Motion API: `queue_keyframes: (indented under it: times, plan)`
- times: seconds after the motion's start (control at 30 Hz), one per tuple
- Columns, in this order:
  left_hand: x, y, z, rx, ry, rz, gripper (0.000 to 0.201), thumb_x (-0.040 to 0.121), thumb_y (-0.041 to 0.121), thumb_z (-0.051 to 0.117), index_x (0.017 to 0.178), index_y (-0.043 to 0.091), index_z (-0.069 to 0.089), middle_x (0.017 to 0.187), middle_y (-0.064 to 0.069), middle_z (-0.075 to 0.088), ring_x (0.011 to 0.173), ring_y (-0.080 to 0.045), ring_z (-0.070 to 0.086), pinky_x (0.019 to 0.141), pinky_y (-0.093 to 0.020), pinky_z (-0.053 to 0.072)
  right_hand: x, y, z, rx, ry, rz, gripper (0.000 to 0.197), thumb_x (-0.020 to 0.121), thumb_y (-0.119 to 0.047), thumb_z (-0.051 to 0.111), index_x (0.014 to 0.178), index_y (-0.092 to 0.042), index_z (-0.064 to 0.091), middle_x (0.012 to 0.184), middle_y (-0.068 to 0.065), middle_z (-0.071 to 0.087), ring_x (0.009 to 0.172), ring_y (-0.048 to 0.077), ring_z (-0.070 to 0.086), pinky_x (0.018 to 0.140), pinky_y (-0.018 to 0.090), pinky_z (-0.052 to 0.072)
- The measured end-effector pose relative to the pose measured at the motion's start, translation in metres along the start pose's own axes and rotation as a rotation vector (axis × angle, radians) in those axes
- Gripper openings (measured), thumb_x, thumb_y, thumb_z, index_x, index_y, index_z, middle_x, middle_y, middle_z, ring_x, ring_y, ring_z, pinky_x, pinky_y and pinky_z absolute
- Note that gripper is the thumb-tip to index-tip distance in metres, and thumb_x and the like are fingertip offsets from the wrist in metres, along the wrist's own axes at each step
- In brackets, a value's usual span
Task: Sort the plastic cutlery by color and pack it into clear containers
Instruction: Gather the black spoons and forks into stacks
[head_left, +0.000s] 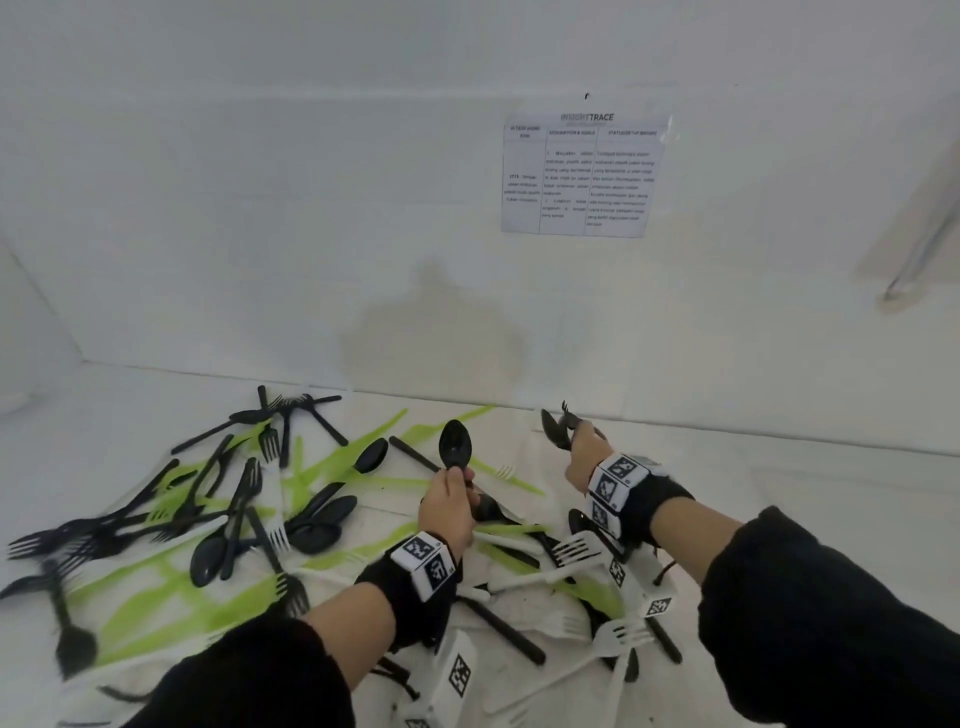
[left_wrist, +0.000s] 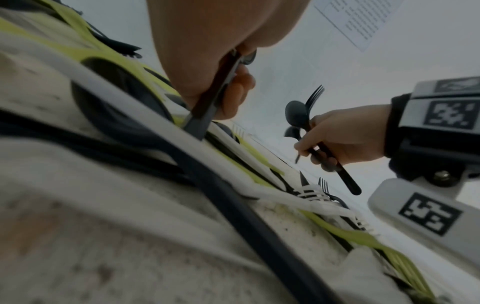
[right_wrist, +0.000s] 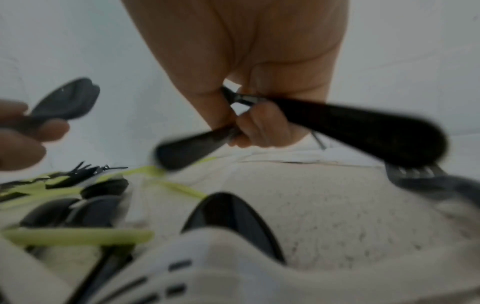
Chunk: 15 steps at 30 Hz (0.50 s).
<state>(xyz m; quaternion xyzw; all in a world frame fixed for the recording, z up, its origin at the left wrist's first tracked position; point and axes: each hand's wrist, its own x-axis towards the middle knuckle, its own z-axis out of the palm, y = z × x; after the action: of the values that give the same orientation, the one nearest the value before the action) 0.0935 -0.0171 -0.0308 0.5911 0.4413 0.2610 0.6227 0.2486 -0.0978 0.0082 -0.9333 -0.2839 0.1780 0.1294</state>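
Black, green and white plastic cutlery (head_left: 249, 519) lies scattered over the white surface. My left hand (head_left: 451, 506) holds a black spoon (head_left: 455, 445) upright by its handle, above the middle of the pile; its handle (left_wrist: 207, 109) runs through my curled fingers. My right hand (head_left: 584, 457), further right near the wall, grips a bunch of black cutlery (head_left: 558, 428) with a spoon (left_wrist: 296, 115) and a fork (left_wrist: 315, 95) sticking up. In the right wrist view the black handles (right_wrist: 350, 125) cross under my curled fingers. No clear container is in view.
A white wall (head_left: 363, 234) stands just behind the pile, with a printed sheet (head_left: 582, 174) taped to it. White forks (head_left: 576, 551) and black pieces lie under my wrists. White blocks with black square markers (head_left: 460, 675) sit near the front edge.
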Motion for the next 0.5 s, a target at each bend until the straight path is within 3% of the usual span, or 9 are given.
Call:
queue_keyframes:
  times: [0.07, 0.1, 0.17, 0.2, 0.27, 0.33, 0.4, 0.5]
  plan:
    - [-0.002, 0.0, -0.002, 0.012, 0.01, 0.007, 0.03, 0.101, 0.028, 0.03, 0.091, 0.011, 0.053, 0.059, -0.002, 0.045, 0.046, -0.018, 0.032, 0.048, -0.028, 0.026, -0.003, 0.001, -0.007, -0.004, -0.039, 0.005, 0.05, 0.091, -0.006, 0.047, 0.136, 0.001, 0.025, 0.125, 0.021, 0.049, 0.122, 0.034, 0.049, 0.1, 0.039, 0.043]
    - [-0.004, 0.002, -0.003, 0.017, 0.019, 0.014, 0.031, 0.101, 0.028, 0.03, 0.091, 0.011, 0.053, 0.061, -0.008, 0.046, 0.048, -0.024, 0.035, 0.052, -0.032, 0.032, -0.005, 0.002, -0.012, -0.001, -0.05, 0.007, 0.05, 0.092, -0.004, 0.046, 0.136, 0.002, 0.023, 0.118, 0.021, 0.052, 0.121, 0.034, 0.05, 0.096, 0.039, 0.046]
    - [-0.008, 0.005, -0.005, 0.035, 0.044, 0.016, 0.032, 0.101, 0.028, 0.031, 0.084, 0.016, 0.054, 0.084, -0.033, 0.054, 0.059, -0.038, 0.04, 0.068, -0.052, 0.045, -0.01, 0.007, -0.019, 0.027, -0.008, -0.016, 0.046, 0.091, -0.006, 0.049, 0.131, 0.001, 0.027, 0.11, 0.021, 0.056, 0.112, 0.036, 0.056, 0.079, 0.037, 0.048]
    - [-0.011, 0.007, -0.007, 0.03, 0.054, 0.01, 0.032, 0.1, 0.028, 0.031, 0.079, 0.019, 0.054, 0.1, -0.037, 0.055, 0.065, -0.041, 0.041, 0.079, -0.058, 0.046, -0.014, 0.011, -0.022, 0.001, 0.035, -0.023, 0.044, 0.09, -0.01, 0.052, 0.129, 0.0, 0.032, 0.115, 0.02, 0.057, 0.11, 0.035, 0.057, 0.078, 0.035, 0.047]
    - [-0.014, 0.008, -0.011, 0.008, 0.058, -0.012, 0.032, 0.1, 0.028, 0.032, 0.076, 0.022, 0.053, 0.114, -0.036, 0.053, 0.084, -0.052, 0.05, 0.09, -0.061, 0.042, -0.025, 0.02, -0.024, -0.116, 0.048, -0.028, 0.043, 0.089, -0.023, 0.055, 0.124, -0.001, 0.044, 0.122, 0.017, 0.058, 0.111, 0.031, 0.056, 0.08, 0.028, 0.044]
    - [-0.016, 0.01, -0.014, -0.004, 0.056, -0.024, 0.031, 0.099, 0.027, 0.032, 0.076, 0.023, 0.052, 0.116, -0.036, 0.053, 0.104, -0.056, 0.049, 0.092, -0.062, 0.04, -0.035, 0.027, -0.022, -0.254, -0.052, -0.006, 0.035, 0.087, -0.029, 0.056, 0.112, -0.004, 0.056, 0.121, 0.012, 0.061, 0.107, 0.026, 0.059, 0.074, 0.024, 0.043]
    - [-0.019, 0.011, -0.016, -0.002, 0.054, -0.02, 0.03, 0.099, 0.026, 0.032, 0.077, 0.023, 0.052, 0.115, -0.036, 0.052, 0.106, -0.056, 0.048, 0.091, -0.063, 0.04, -0.045, 0.034, -0.015, -0.326, -0.167, 0.029, 0.022, 0.086, -0.028, 0.059, 0.093, -0.008, 0.06, 0.12, 0.01, 0.063, 0.096, 0.021, 0.059, 0.067, 0.023, 0.044]
    - [-0.027, 0.009, -0.018, 0.001, 0.049, -0.009, 0.03, 0.099, 0.024, 0.033, 0.077, 0.021, 0.052, 0.115, -0.038, 0.051, 0.105, -0.059, 0.046, 0.089, -0.064, 0.04, -0.06, 0.044, -0.003, -0.335, -0.195, 0.063, 0.039, 0.084, -0.031, 0.06, 0.113, -0.006, 0.057, 0.122, 0.009, 0.061, 0.107, 0.021, 0.059, 0.08, 0.024, 0.046]
